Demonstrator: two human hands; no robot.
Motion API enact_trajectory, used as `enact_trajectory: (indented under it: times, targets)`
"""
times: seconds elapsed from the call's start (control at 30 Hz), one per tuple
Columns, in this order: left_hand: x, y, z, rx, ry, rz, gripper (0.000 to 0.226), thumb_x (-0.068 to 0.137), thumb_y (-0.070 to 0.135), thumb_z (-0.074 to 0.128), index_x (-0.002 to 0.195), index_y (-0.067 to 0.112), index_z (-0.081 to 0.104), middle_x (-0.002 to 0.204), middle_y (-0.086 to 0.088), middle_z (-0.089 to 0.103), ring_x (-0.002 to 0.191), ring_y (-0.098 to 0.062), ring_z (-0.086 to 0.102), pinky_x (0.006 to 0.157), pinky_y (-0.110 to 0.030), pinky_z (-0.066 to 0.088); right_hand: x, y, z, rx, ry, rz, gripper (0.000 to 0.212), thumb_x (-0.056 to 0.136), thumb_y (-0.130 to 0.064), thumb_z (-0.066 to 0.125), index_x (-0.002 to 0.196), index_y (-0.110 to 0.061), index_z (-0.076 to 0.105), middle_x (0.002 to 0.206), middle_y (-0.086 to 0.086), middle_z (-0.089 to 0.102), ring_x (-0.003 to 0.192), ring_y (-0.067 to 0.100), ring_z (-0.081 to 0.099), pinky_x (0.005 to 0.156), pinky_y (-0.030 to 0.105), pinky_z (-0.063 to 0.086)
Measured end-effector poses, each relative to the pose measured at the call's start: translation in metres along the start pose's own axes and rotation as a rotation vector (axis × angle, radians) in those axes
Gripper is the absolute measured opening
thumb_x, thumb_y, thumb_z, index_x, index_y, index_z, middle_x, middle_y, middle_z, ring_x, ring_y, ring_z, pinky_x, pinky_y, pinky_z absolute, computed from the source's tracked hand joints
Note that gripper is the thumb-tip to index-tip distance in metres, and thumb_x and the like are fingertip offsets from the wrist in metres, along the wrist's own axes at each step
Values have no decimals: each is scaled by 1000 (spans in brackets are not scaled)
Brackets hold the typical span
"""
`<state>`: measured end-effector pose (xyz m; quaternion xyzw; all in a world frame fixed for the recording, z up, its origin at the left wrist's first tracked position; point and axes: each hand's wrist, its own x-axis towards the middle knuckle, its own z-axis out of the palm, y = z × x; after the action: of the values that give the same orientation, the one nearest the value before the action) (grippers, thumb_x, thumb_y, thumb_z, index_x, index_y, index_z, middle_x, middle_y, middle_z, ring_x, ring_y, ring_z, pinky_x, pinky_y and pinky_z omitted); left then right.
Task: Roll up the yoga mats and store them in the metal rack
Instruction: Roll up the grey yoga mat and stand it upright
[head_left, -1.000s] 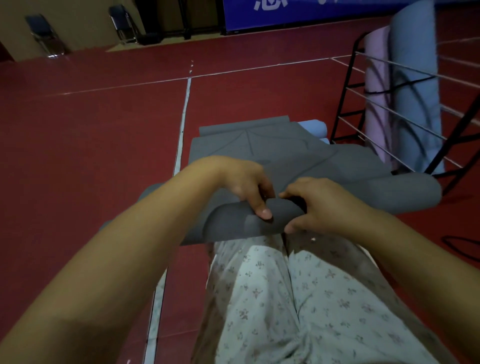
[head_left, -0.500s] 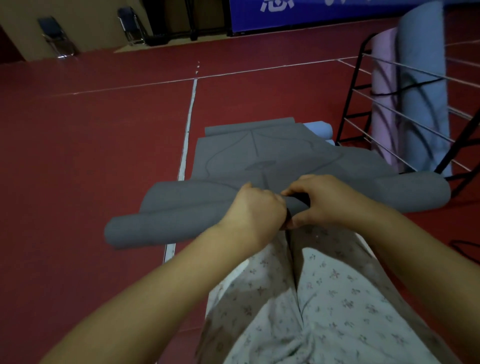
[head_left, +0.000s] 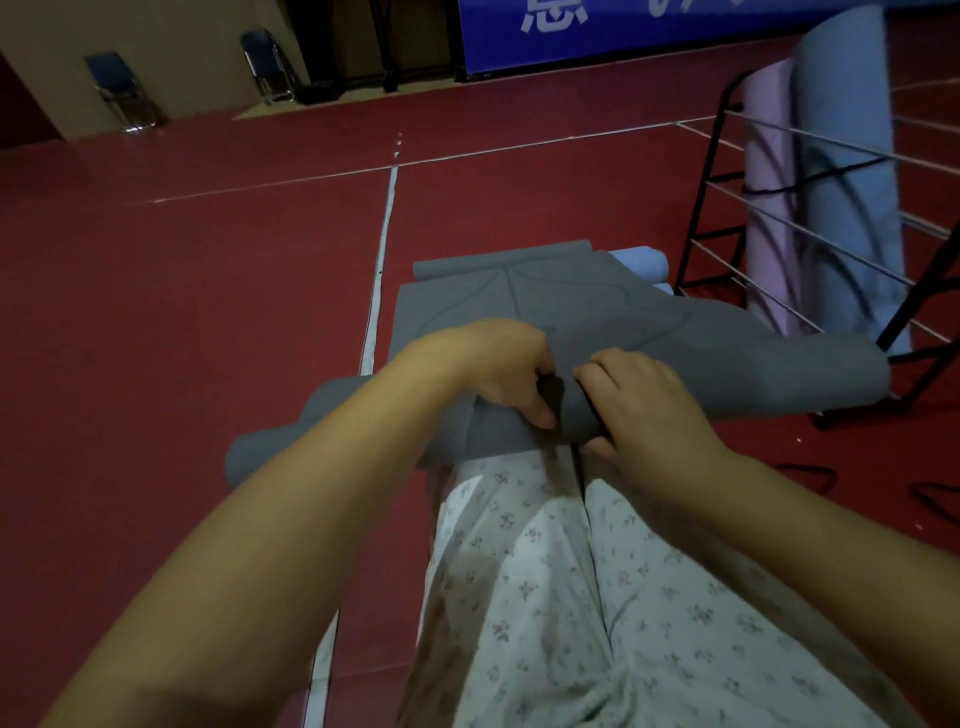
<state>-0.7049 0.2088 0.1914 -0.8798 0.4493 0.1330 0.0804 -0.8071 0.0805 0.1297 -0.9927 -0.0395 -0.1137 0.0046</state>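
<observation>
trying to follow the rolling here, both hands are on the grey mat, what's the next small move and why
Probably push the roll forward another turn. The left hand and right hand both grip the rolled near end of the grey rubber yoga mat, while a flat stretch still lies ahead on the red floor.

Sports hall, lined red floor (head_left: 208, 291), mat rack (head_left: 727, 171)
</observation>
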Motion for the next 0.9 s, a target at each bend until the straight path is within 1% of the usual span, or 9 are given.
enact_trajectory:
  times: [0.13, 0.23, 0.33, 0.43, 0.5, 0.67, 0.73, 0.8, 0.9]
  targets:
    - [-6, -9, 5, -150, -2, -49, 52, 82, 49, 67, 124, 20, 60, 115, -2, 64, 103, -21, 58, 89, -36, 47, 7, 8, -10, 29, -37, -45, 55, 77, -38, 72, 121, -16, 47, 119, 3, 46, 109, 23, 46, 84, 32, 33]
    - [-14, -2, 26, -97, 208, -165, 55, 82, 47, 66, 126, 16, 53, 118, -6, 57, 110, -27, 53, 82, -38, 47, 15, 11, -12, 26, -70, -40, 57, 75, -40, 74, 119, -17, 47, 117, 2, 47, 107, 23, 47, 77, 30, 32]
    - [-27, 10, 60, 129, 566, -164, 48, 79, 41, 71, 108, 5, 58, 99, -15, 55, 87, -35, 56, 61, -38, 43, 19, 15, -12, 64, -87, -30, 59, 72, -42, 76, 117, -17, 49, 114, 2, 48, 104, 22, 48, 73, 28, 31]
    - [-30, 6, 90, 285, 658, -120, 80, 46, 43, 91, 108, -2, 66, 88, -18, 64, 71, -35, 63, 60, -38, 53, 20, 18, -11, 99, -100, -12, 62, 69, -44, 78, 118, -17, 51, 114, 3, 49, 105, 22, 49, 76, 31, 38]
    - [-26, 0, 95, 276, 647, -88, 89, 41, 43, 92, 110, -5, 65, 87, -19, 65, 70, -35, 64, 60, -37, 54, 23, 18, -11, 126, -88, -10, 63, 68, -44, 79, 119, -18, 53, 115, 3, 50, 105, 23, 51, 80, 33, 43]
    - [-22, -11, 70, 266, 580, 71, 60, 43, 31, 92, 85, 0, 63, 70, -15, 58, 51, -32, 56, 44, -25, 28, 17, 18, 1, -42, -65, -74, 83, 73, -39, 76, 143, -19, 36, 132, 5, 46, 118, 26, 48, 101, 39, 34]
    - [-20, -14, 55, 255, 487, 161, 50, 61, 31, 85, 92, 1, 60, 81, -17, 59, 62, -35, 59, 50, -28, 28, 15, 20, 11, -102, -42, -94, 96, 57, -31, 86, 140, -13, 40, 120, 10, 56, 106, 32, 58, 94, 45, 41]
    - [-13, -17, 41, 258, 399, 93, 44, 80, 38, 69, 109, 7, 56, 100, -12, 57, 85, -31, 59, 61, -30, 33, 20, 25, 15, -58, 11, -87, 93, 47, -26, 88, 129, -11, 47, 105, 10, 63, 91, 33, 62, 81, 42, 47]
    - [-6, -22, 24, 135, 231, 69, 41, 79, 41, 69, 107, 13, 61, 98, -7, 62, 86, -26, 58, 67, -31, 41, 28, 24, 6, -71, -15, -110, 75, 64, -29, 79, 129, -14, 45, 115, 8, 57, 105, 31, 55, 87, 42, 39]
